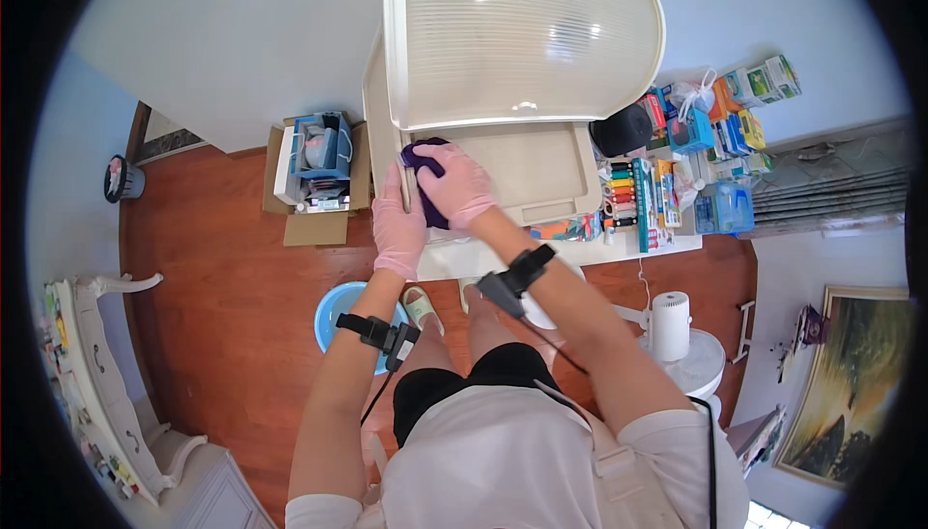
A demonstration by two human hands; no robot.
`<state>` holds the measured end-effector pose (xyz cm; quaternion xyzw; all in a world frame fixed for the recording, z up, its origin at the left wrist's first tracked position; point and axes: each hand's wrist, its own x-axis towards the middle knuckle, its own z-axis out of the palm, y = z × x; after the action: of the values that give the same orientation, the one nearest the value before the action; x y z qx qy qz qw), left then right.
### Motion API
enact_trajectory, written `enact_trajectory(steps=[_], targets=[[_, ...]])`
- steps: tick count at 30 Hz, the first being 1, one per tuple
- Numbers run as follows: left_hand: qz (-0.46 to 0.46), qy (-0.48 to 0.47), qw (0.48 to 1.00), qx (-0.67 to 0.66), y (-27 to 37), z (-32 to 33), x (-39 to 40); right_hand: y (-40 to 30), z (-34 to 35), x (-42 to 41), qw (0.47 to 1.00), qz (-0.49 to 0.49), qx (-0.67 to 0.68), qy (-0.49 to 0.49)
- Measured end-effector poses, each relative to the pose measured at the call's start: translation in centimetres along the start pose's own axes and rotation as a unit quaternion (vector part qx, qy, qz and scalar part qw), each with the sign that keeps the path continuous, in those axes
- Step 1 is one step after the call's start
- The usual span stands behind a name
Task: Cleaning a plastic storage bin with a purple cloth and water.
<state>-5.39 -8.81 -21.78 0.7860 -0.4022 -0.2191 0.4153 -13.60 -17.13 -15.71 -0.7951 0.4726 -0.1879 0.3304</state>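
A large cream plastic case (522, 159) stands on a white table, its translucent ribbed lid (522, 43) raised at the back. My right hand (460, 184), in a pink glove, grips a dark purple cloth (433, 202) against the inner left side of the case. My left hand (399, 221), gloved the same way, rests along the left rim with its fingers on the edge, beside the cloth; whether it grips the rim cannot be told. Black straps with small devices are on both wrists.
Thread spools (620, 195), small boxes (689, 134) and a black cap (623, 128) crowd the table's right side. An open cardboard box (315, 230) is at the left. A blue basin (337, 311) sits on the floor near my feet; a white fan (670, 326) stands at the right.
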Motion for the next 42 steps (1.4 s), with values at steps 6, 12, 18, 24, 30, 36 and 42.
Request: enact_trajectory(steps=[6, 12, 18, 24, 30, 36, 42], targets=[[0.002, 0.0, 1.0, -0.003, 0.2, -0.3, -0.5, 7.7, -10.2, -0.6, 0.965, 0.094, -0.235, 0.076], [-0.042, -0.011, 0.993, -0.113, 0.8, 0.2, -0.8, 9.3, -9.3, 1.0, 0.953, 0.15, -0.249, 0.09], [-0.052, 0.016, 0.986, -0.157, 0.6, -0.2, -0.8, 5.0, -6.5, -0.8, 0.971, 0.059, -0.222, -0.071], [-0.036, 0.019, 0.976, -0.214, 0.5, 0.6, -0.7, 8.3, -10.4, 1.8, 0.946, 0.178, -0.262, 0.067], [-0.043, 0.015, 0.986, -0.162, 1.8, -0.5, -0.5, 1.5, -1.9, -0.2, 0.976, -0.003, -0.199, -0.086], [-0.024, 0.034, 0.974, -0.221, 0.1, 0.4, -0.5, 8.4, -11.1, 0.7, 0.937, 0.095, -0.336, -0.027], [-0.035, 0.029, 0.982, -0.181, 0.3, 0.0, -0.6, 3.3, -7.6, 0.9, 0.962, 0.173, -0.189, -0.092]])
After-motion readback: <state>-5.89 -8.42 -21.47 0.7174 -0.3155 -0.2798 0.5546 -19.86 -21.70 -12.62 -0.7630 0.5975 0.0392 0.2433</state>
